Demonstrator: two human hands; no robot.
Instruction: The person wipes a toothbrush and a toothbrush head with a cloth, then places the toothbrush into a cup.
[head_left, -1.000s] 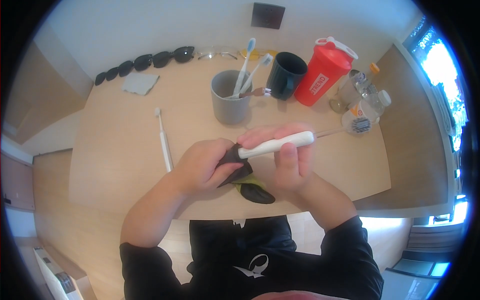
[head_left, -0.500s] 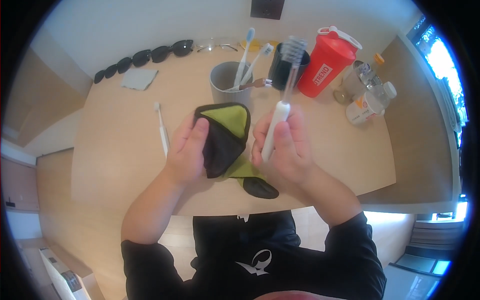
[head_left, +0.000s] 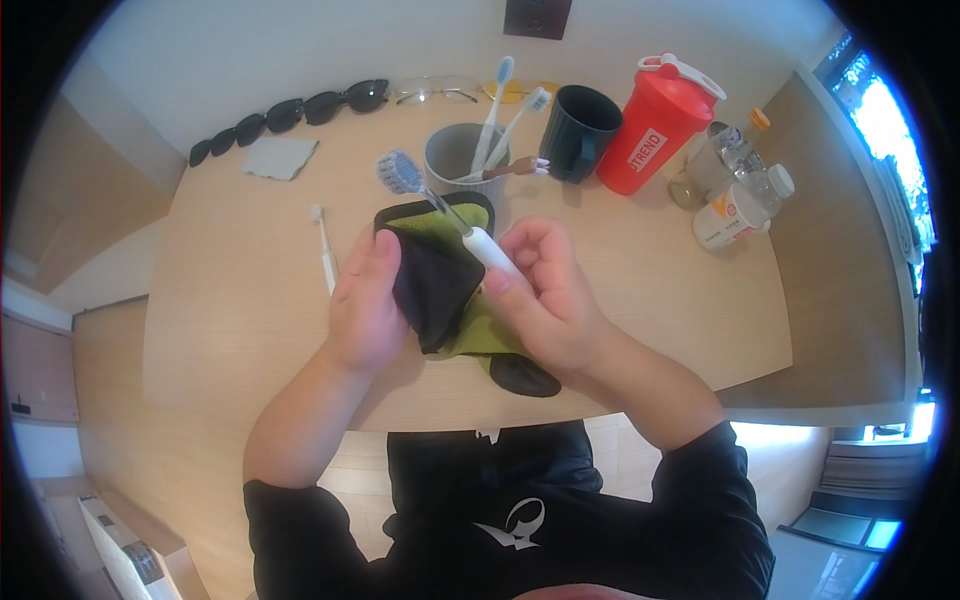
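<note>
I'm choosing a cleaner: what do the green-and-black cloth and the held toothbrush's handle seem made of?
The cloth: matte fabric, perhaps microfibre, since it bends in soft folds. The toothbrush handle: probably plastic, judging by its smooth, uniformly white surface.

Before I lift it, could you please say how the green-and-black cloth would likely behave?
The cloth would probably flop, given its folds. It is likely light, since it looks thin and the left hand holds it at one side.
</note>
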